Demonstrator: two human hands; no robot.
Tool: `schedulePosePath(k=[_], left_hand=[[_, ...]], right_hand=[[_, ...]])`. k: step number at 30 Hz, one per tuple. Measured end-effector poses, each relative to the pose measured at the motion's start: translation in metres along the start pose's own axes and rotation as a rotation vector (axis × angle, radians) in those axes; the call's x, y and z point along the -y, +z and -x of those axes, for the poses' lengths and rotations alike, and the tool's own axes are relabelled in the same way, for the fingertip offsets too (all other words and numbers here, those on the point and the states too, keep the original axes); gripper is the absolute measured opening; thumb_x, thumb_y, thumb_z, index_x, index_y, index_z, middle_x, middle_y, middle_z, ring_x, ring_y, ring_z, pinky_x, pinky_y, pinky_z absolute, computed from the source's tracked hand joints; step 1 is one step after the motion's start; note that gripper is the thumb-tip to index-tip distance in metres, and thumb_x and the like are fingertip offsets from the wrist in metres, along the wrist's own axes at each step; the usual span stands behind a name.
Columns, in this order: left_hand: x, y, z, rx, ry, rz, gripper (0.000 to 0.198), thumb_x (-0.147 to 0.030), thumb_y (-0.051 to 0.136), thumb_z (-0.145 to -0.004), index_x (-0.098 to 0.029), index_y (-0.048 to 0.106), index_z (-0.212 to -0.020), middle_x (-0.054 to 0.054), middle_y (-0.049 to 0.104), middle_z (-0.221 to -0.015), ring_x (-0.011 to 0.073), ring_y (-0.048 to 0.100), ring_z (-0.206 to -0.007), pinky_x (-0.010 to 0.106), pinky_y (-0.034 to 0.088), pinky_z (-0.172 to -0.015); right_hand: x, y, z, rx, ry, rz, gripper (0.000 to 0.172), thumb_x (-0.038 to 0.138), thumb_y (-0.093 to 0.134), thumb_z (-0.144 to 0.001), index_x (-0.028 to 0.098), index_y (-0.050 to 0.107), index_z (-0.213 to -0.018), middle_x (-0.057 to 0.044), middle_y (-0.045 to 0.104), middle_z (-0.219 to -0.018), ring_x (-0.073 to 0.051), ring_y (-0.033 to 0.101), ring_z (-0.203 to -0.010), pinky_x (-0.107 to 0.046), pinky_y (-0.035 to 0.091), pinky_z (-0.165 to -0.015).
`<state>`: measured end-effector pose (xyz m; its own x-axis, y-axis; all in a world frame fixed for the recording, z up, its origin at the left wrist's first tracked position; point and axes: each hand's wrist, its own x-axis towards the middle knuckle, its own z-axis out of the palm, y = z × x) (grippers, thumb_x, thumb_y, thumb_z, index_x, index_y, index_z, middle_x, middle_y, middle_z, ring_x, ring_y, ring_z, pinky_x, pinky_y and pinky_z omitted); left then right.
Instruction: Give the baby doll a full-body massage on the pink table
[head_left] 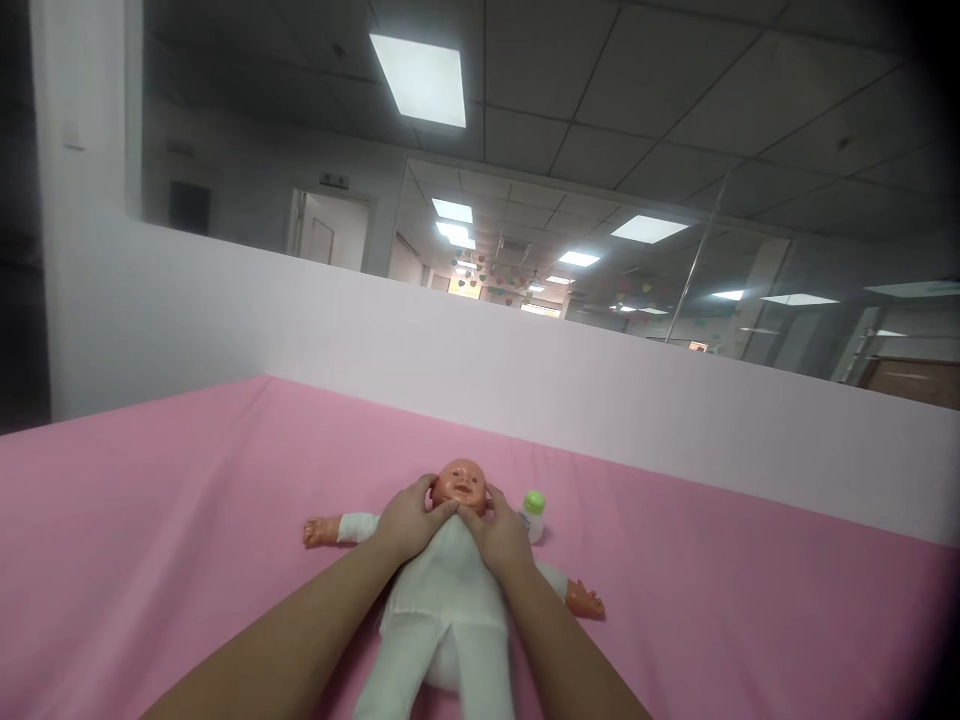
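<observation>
A baby doll (450, 575) in a white top and white trousers lies on its back on a pink sheet (187, 560), arms spread out to both sides. My left hand (411, 518) cups one side of the doll's head and neck, its thumb under the chin. On the other side my right hand (501, 530) does the same, and the two thumb tips nearly meet below the chin. The fingers behind the head are partly hidden. Close beside my right hand stands a small clear bottle (534, 515) with a green cap.
A low white wall (450, 350) borders the far side of the pink surface, with a large glass pane (600, 240) above it. A doorway (330, 228) shows at the far left, and lit ceiling panels (424, 80) hang overhead.
</observation>
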<state>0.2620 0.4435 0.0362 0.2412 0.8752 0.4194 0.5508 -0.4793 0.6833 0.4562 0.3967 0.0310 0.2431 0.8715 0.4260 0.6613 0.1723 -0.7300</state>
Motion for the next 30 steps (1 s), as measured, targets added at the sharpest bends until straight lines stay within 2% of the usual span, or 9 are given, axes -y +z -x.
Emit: schedulePosePath(k=[4,11,16,19,25,30], left_hand=[[0.005,0.001,-0.002,0.005,-0.017,0.001,0.059,-0.063,0.056,-0.09,-0.023,0.055,-0.135,0.01,0.071,-0.117,0.0296,0.068,-0.096,0.036,0.047,-0.079],[0.013,0.003,-0.005,0.01,-0.015,-0.013,0.05,-0.059,0.043,-0.098,-0.024,0.055,-0.133,0.008,0.071,-0.119,0.0279,0.068,-0.097,0.036,0.047,-0.084],[0.014,0.003,-0.006,0.0,-0.024,0.003,0.051,-0.054,0.037,-0.101,-0.021,0.055,-0.136,0.009,0.067,-0.128,0.0287,0.064,-0.113,0.038,0.046,-0.095],[0.011,0.002,-0.005,0.008,-0.008,0.012,0.052,-0.054,0.037,-0.101,-0.022,0.055,-0.137,0.008,0.066,-0.132,0.0284,0.062,-0.118,0.038,0.045,-0.098],[0.004,0.001,-0.003,0.032,-0.002,0.042,0.061,-0.063,0.055,-0.092,-0.027,0.053,-0.141,0.005,0.068,-0.128,0.0273,0.067,-0.103,0.036,0.05,-0.086],[0.001,0.003,-0.005,0.021,-0.001,0.049,0.064,-0.061,0.064,-0.086,-0.027,0.053,-0.14,0.005,0.065,-0.132,0.0267,0.067,-0.102,0.035,0.051,-0.085]], right_hand=[[-0.005,0.0,-0.002,0.006,-0.033,-0.028,0.066,0.061,0.064,-0.084,0.026,0.059,-0.139,-0.008,0.073,-0.121,-0.029,0.069,-0.113,-0.041,0.053,-0.098],[-0.016,0.0,-0.006,0.032,-0.08,-0.103,0.058,0.057,0.05,-0.095,0.019,0.062,-0.138,-0.01,0.07,-0.129,-0.025,0.065,-0.122,-0.038,0.048,-0.108],[-0.019,0.001,-0.008,0.004,-0.086,-0.091,0.057,0.054,0.041,-0.099,0.018,0.063,-0.137,-0.01,0.066,-0.135,-0.025,0.062,-0.127,-0.038,0.045,-0.111],[-0.018,0.0,-0.006,0.005,-0.076,-0.084,0.057,0.056,0.041,-0.099,0.018,0.063,-0.136,-0.01,0.069,-0.131,-0.025,0.064,-0.122,-0.038,0.046,-0.108],[-0.006,-0.004,-0.002,0.017,-0.028,-0.015,0.066,0.06,0.066,-0.084,0.021,0.06,-0.137,-0.009,0.073,-0.121,-0.026,0.068,-0.111,-0.036,0.051,-0.097],[-0.001,-0.002,-0.001,-0.017,0.0,0.051,0.067,0.063,0.07,-0.08,0.02,0.062,-0.131,-0.01,0.074,-0.115,-0.027,0.069,-0.104,-0.035,0.053,-0.088]])
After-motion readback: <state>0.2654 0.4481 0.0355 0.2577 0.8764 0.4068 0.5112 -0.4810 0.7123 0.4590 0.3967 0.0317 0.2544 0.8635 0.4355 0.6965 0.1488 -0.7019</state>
